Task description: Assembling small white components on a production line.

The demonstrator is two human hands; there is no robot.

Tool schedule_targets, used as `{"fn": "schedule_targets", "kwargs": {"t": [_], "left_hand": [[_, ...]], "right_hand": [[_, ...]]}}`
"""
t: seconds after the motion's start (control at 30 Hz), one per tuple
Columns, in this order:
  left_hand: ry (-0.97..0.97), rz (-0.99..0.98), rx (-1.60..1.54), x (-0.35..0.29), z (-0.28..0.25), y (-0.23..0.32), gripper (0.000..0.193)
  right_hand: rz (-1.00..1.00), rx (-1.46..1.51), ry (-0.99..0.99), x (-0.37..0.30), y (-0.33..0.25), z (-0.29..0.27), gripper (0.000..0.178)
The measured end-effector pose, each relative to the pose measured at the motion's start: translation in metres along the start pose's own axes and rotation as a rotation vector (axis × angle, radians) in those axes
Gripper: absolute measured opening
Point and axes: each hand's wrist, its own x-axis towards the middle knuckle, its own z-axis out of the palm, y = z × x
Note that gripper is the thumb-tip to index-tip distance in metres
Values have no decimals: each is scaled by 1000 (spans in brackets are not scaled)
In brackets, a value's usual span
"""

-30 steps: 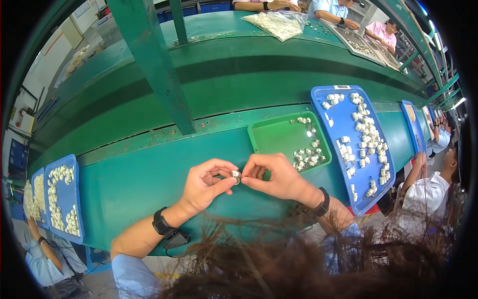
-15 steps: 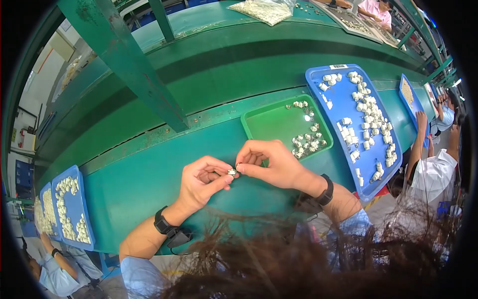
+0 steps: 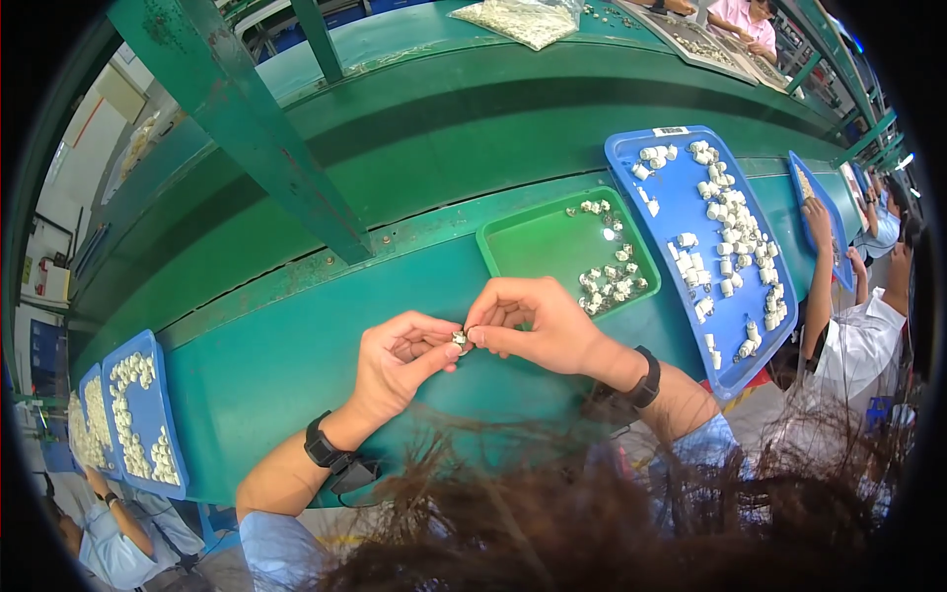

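Over the green bench, my left hand [image 3: 393, 363] pinches a small white part with metal bits [image 3: 459, 338] between thumb and fingertips. My right hand [image 3: 541, 324] is closed in a pinch at the same part, its thumb and forefinger meeting its right side. Whether the right fingertips also hold a separate tiny piece is hidden. Just beyond my right hand lies a green tray [image 3: 533, 245], with several white-and-metal parts [image 3: 614, 284] gathered along its right side. Farther right, a big blue tray [image 3: 681, 202] holds many white cylindrical parts [image 3: 732, 225], some with metal showing.
At the left end stands another blue tray [image 3: 148, 405] of cream-coloured parts. A green post [image 3: 266, 148] rises beyond my left hand. A clear bag of pale parts [image 3: 528, 25] lies on the far bench. Co-workers' arms show at right [image 3: 817, 271] and lower left [image 3: 123, 518].
My right fingertips have shifted slightly left, closing up against the small part in my left hand. At right, a co-worker's hand has moved over their blue tray.
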Motion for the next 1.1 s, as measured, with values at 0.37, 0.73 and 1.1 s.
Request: {"fn": "schedule_targets", "kwargs": {"t": [0.37, 0.73, 1.1], "left_hand": [[-11, 63, -45, -3, -2, -7, 19], [37, -24, 29, -1, -2, -4, 19], [-36, -7, -153, -2, -12, -18, 22]], "right_hand": [[123, 112, -18, 2, 2, 1, 11], [106, 63, -36, 0, -4, -1, 11], [22, -28, 35, 0, -8, 8, 14]]}}
